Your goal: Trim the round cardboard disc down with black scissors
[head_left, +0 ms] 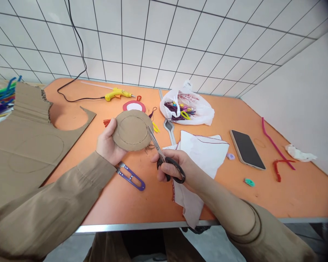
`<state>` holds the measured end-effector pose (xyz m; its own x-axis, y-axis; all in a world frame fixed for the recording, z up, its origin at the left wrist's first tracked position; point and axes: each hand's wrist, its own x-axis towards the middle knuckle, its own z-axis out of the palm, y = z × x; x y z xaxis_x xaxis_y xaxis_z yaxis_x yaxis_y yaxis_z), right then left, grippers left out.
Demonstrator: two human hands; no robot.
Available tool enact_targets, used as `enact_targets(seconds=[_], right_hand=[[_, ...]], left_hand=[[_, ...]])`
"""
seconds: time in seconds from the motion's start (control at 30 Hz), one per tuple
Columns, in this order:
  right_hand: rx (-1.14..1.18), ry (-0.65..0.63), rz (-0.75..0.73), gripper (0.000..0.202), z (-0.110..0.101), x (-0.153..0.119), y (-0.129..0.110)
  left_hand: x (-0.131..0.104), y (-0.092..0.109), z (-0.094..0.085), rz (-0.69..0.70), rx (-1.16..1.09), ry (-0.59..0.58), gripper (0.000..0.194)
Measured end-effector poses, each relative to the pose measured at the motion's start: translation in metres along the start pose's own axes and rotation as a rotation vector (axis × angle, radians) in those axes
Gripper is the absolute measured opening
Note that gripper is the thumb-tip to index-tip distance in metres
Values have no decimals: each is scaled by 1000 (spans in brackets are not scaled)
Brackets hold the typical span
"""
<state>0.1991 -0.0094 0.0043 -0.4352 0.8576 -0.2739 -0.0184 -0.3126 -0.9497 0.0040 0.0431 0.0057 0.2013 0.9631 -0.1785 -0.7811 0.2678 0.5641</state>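
A white plastic bag (203, 112), noted as reference, rests on the orange counter (289, 200), its mouth open on dark strands and coloured pieces (185, 115). Left of the bag: one yellow glue gun (114, 94), lying on its side, black cord (90, 98) attached. In front of the bag: white cloth (205, 145), rumpled, edge stitched in dark red. Front right of the bag: phone (247, 149), lying flat, screen dark. Farther right of the bag: magenta strip (273, 142), overlapped by a bent red strip (277, 173). Behind the bag: white tiled wall (136, 36).
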Motion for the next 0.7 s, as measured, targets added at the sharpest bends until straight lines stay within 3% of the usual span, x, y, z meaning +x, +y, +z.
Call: enact_targets(seconds=[0.1,0.27,0.57,0.7], right_hand=[[11,11,-8,40,-1,0,0],[12,12,-28,35,0,0,0],[-20,4,-31,32,-1,1,1],[-33,-3,-21,33,-3,2,3]], left_hand=[[-1,-1,0,3,-2,14,40],[0,0,-1,-12,19,29,50],[10,6,-13,44,233,69,24],[13,9,-15,80,210,126,28]])
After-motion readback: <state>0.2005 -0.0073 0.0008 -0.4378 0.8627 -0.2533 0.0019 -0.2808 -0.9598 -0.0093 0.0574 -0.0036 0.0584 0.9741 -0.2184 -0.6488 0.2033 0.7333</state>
